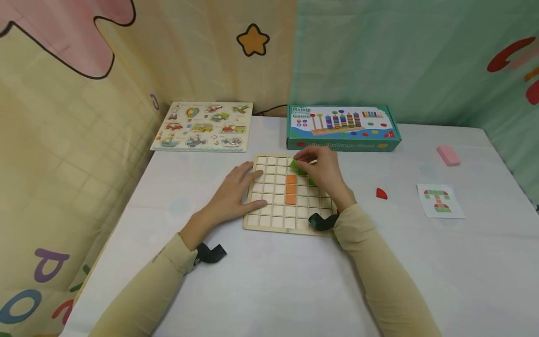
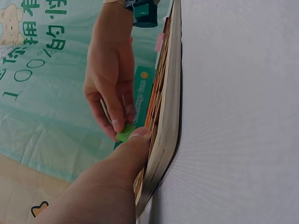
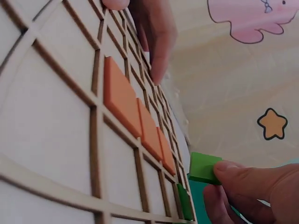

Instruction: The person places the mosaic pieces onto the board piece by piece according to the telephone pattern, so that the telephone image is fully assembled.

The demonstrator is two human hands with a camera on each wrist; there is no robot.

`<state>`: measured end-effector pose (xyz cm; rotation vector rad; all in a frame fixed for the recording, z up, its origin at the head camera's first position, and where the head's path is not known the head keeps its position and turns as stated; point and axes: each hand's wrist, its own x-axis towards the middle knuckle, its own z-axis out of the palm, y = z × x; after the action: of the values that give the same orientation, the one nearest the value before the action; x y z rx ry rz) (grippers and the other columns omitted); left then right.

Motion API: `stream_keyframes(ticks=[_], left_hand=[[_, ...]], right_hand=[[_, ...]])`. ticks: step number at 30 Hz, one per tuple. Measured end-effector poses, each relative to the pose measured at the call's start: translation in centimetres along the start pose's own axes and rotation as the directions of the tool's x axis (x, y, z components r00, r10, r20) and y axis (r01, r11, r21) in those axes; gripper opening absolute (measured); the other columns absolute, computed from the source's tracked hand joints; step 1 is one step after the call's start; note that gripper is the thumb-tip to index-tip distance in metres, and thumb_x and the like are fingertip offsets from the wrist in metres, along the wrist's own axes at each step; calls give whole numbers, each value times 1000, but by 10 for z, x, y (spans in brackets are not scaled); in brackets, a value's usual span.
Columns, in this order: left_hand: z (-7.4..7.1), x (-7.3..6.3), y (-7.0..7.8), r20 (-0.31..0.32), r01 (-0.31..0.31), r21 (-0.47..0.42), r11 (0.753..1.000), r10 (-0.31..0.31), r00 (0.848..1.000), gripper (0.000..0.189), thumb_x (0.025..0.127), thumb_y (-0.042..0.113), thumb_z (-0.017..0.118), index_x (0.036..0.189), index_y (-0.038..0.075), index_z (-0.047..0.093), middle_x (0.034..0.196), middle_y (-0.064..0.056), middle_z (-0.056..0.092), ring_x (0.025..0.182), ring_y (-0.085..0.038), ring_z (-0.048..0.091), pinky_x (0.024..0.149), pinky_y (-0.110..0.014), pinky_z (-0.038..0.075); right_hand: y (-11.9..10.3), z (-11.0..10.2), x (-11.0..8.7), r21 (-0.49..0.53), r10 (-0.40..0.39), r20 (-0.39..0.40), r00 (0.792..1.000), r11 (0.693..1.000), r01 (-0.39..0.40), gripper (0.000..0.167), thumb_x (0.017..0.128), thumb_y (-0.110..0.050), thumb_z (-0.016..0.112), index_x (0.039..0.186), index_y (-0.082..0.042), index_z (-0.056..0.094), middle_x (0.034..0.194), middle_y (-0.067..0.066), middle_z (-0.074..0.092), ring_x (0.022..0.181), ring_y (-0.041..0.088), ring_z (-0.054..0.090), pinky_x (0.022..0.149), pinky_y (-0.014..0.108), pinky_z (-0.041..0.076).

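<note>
A wooden grid board (image 1: 265, 224) lies on the table with a column of three orange square tiles (image 1: 291, 189) in its cells. Between thumb and fingers my right hand (image 1: 324, 171) pinches a green square tile (image 3: 203, 168) above the board's far side. Another green tile (image 3: 184, 201) sits in the grid below it, and some green also shows under the hand in the head view. My left hand (image 1: 236, 192) rests on the board's left side with fingers spread; in the left wrist view its thumb (image 2: 133, 147) lies over the board's edge.
Behind the board are a vehicle picture puzzle (image 1: 202, 126) and a green ring game box (image 1: 343, 128). To the right lie a red quarter-round piece (image 1: 381, 193), a pattern card (image 1: 440, 201) and a pink block (image 1: 448, 155). Red and green bits peek out beside my right sleeve.
</note>
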<state>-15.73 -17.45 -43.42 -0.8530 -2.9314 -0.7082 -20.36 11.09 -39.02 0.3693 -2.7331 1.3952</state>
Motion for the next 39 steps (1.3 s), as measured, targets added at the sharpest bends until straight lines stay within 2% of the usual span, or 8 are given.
stream_keyframes(ticks=[4, 12, 19, 22, 27, 33, 39], left_hand=[[0, 0, 0, 1, 3, 5, 1000, -3, 1000, 86, 92, 58, 72, 159, 12, 45, 172, -17, 26, 162, -34, 19, 134, -51, 12], [0, -3, -2, -2, -1, 10, 1000, 1, 1000, 86, 92, 59, 73, 159, 12, 44, 172, -17, 26, 162, -35, 20, 134, -51, 12], [1, -7, -4, -4, 4, 7, 1000, -4, 1000, 86, 93, 60, 72, 159, 13, 44, 172, -17, 27, 162, -34, 20, 134, -50, 11], [0, -4, -3, -9, -6, 9, 1000, 6, 1000, 85, 93, 59, 72, 159, 13, 44, 172, -17, 27, 162, -34, 19, 134, -50, 11], [-1, 4, -3, -16, -27, 26, 999, 28, 999, 86, 93, 59, 71, 159, 11, 44, 171, -18, 27, 162, -35, 19, 134, -52, 13], [-1, 8, -4, -4, -25, 32, 999, 25, 1000, 86, 93, 59, 71, 159, 12, 43, 172, -18, 26, 162, -35, 18, 134, -50, 11], [-2, 5, -4, 5, -7, 34, 999, 7, 1000, 86, 93, 60, 73, 159, 12, 44, 171, -18, 27, 163, -34, 18, 134, -51, 11]], right_hand=[[6, 8, 0, -23, -14, 22, 1000, 1000, 15, 10, 99, -11, 75, 106, -8, 80, 103, 10, 78, 99, 25, 71, 91, 43, 61], [8, 16, -5, -64, -57, 47, 997, 996, 60, 13, 98, -8, 75, 110, -7, 81, 114, 11, 77, 98, 28, 75, 90, 44, 63], [4, 15, -6, -151, -126, 142, 982, 977, 147, 21, 98, -1, 72, 118, -2, 79, 119, 16, 74, 104, 31, 71, 93, 45, 60], [3, 12, -5, -180, -104, 153, 983, 975, 131, 24, 98, -1, 72, 121, -1, 77, 122, 17, 73, 107, 33, 67, 96, 47, 58], [4, 3, -1, -192, -49, 151, 987, 978, 78, 25, 97, -10, 77, 120, -2, 77, 120, 17, 72, 101, 32, 61, 90, 45, 54], [5, -10, 3, -222, -42, 275, 961, 969, 106, 38, 93, -18, 83, 127, -2, 73, 124, 18, 69, 104, 32, 57, 94, 47, 51], [-1, -9, 2, -268, -18, 363, 932, 955, 123, 52, 91, -17, 83, 137, 0, 66, 137, 21, 61, 125, 38, 53, 114, 55, 44]])
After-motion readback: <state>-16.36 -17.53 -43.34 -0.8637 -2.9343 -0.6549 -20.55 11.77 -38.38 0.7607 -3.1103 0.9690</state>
